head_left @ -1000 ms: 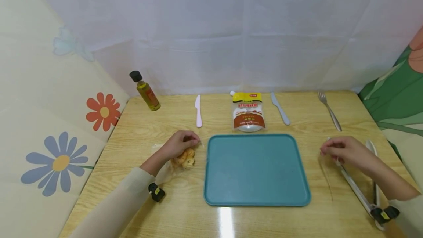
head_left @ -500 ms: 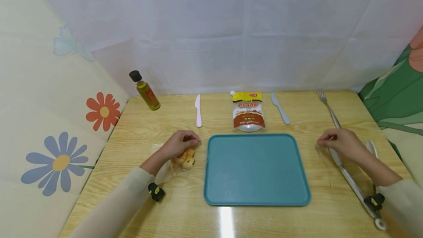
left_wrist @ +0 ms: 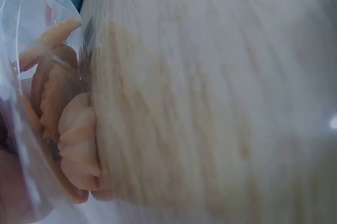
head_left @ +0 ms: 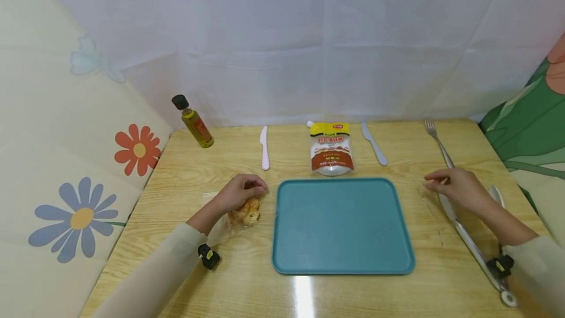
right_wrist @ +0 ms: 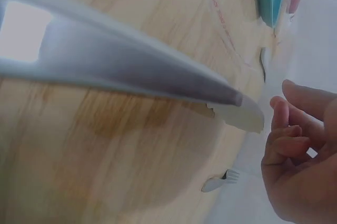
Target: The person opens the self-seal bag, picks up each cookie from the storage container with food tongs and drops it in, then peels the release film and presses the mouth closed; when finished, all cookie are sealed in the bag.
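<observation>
My left hand (head_left: pixel 240 193) pinches the edge of a clear plastic bag (head_left: pixel 215 236) left of the tray. Inside the bag lie several golden twisted and ridged snack pieces (left_wrist: pixel 76 140), partly hidden under the hand in the head view. My right hand (head_left: pixel 461 189) hovers over the table's right side, thumb and forefinger apart with nothing between them. Just below its fingertips lies a thin clear plastic strip (head_left: pixel 433 217); red print shows on the strip (right_wrist: pixel 218 13) in the right wrist view. Metal tongs (head_left: pixel 474 249) lie spread beneath the right hand and wrist.
A teal tray (head_left: pixel 342 227) lies mid-table. Behind it stand an oil bottle (head_left: pixel 196 126) and a spouted pouch (head_left: pixel 332 150), with a pink knife (head_left: pixel 265 148), a grey-blue knife (head_left: pixel 374 144) and a fork (head_left: pixel 439 142) alongside. Patterned cloth (head_left: pixel 88 161) flanks the left edge.
My right hand has moved slightly left and back, and its fingers have parted from the plastic strip, which now lies on the table. My left hand stays put.
</observation>
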Tool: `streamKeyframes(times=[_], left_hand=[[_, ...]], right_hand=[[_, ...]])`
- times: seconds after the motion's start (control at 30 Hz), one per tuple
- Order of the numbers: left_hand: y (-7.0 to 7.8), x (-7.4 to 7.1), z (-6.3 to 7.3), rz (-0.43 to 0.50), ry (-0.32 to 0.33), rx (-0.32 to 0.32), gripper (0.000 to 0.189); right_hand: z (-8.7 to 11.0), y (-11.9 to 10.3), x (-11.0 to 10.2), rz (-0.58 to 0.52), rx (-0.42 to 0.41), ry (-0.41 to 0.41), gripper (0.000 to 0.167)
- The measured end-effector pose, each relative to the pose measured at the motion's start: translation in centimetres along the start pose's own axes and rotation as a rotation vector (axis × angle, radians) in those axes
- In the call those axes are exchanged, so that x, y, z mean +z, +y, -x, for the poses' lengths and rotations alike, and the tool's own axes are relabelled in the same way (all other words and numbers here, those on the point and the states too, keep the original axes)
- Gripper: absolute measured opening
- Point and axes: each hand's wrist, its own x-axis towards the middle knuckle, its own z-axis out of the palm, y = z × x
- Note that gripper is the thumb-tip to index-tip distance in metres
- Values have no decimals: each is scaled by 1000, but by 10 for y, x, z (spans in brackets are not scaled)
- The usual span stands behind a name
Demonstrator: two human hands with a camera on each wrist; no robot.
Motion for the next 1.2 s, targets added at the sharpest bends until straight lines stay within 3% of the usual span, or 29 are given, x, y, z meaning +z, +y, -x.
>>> streamKeyframes(times=[0.3,0.5,0.7,0.83,0.93,1.2], left_hand=[[0,0,1,10,4,-1,15],[0,-2,1,52,10,-12,15],[-1,-4,1,95,22,-23,16],[-4,-5,0,127,23,-27,17],[-5,-5,0,148,23,-35,18],[-6,-6,-1,161,31,-37,19]], right_hand=[[2,-18,7,-70,-4,7,36],[-4,-54,32,-174,-40,-44,31],[-19,-101,72,-305,-114,-152,30],[-24,-138,103,-366,-194,-257,32],[-26,-168,123,-449,-220,-380,36],[-30,-232,169,-734,-143,-746,60]])
